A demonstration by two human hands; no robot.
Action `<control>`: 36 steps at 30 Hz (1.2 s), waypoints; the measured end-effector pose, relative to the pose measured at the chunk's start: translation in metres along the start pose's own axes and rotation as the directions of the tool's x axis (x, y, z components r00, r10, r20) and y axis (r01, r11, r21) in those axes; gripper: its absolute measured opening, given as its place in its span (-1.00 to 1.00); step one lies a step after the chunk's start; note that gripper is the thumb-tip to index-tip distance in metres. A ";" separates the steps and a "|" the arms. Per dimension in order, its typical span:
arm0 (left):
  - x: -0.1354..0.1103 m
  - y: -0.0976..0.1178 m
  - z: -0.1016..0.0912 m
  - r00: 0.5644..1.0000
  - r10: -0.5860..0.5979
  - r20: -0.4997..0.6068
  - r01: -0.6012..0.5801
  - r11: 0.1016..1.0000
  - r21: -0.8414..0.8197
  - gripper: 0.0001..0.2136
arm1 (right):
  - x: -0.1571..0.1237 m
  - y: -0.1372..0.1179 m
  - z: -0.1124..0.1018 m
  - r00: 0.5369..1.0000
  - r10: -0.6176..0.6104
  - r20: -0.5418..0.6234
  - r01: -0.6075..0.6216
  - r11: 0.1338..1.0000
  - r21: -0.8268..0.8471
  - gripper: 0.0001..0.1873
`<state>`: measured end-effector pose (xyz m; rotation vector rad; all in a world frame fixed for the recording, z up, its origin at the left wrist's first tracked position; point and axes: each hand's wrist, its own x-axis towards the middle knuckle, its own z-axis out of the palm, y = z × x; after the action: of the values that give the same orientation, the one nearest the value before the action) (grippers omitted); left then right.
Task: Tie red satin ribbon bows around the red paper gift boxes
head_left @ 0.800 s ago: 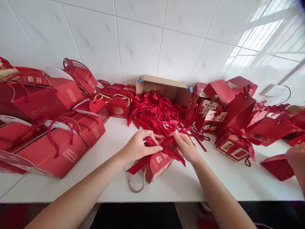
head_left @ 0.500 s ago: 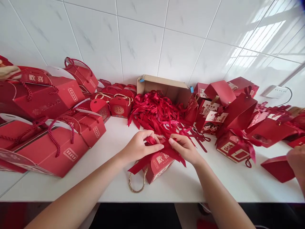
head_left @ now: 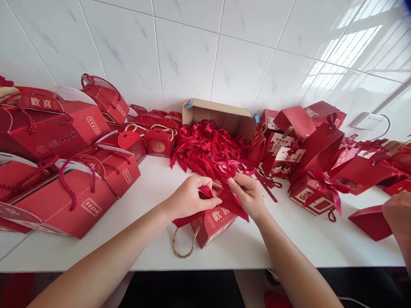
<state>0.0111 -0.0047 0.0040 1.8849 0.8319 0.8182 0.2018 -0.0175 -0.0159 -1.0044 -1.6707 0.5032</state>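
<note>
A small red gift box [head_left: 214, 223] with gold characters and a tan rope handle lies on the white table [head_left: 154, 248] near its front edge. A red ribbon [head_left: 236, 204] is draped over its top. My left hand [head_left: 189, 197] has its fingers closed on the ribbon's left part. Fingers of my right hand [head_left: 248, 194] pinch the ribbon's right part. Both hands meet above the box.
A cardboard box [head_left: 221, 115] spilling red ribbons [head_left: 208, 149] stands at the back. Large red handled boxes [head_left: 64, 149] fill the left, small red boxes [head_left: 308, 145] the right. Another person's hand [head_left: 398, 214] holds a red piece [head_left: 369, 222] at far right.
My two hands have drawn closer together over the box, working the ribbon. The view has shifted slightly down.
</note>
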 end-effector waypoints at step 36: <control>-0.007 -0.005 -0.006 1.000 -0.006 0.009 0.006 0.998 -0.055 -0.81 | -0.008 0.006 -0.004 0.987 0.156 0.045 -0.162 0.966 0.201 -0.49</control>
<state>0.0016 -0.0058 0.0007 1.8361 0.8016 0.8205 0.2079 -0.0212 -0.0235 -0.9877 -1.5350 0.7829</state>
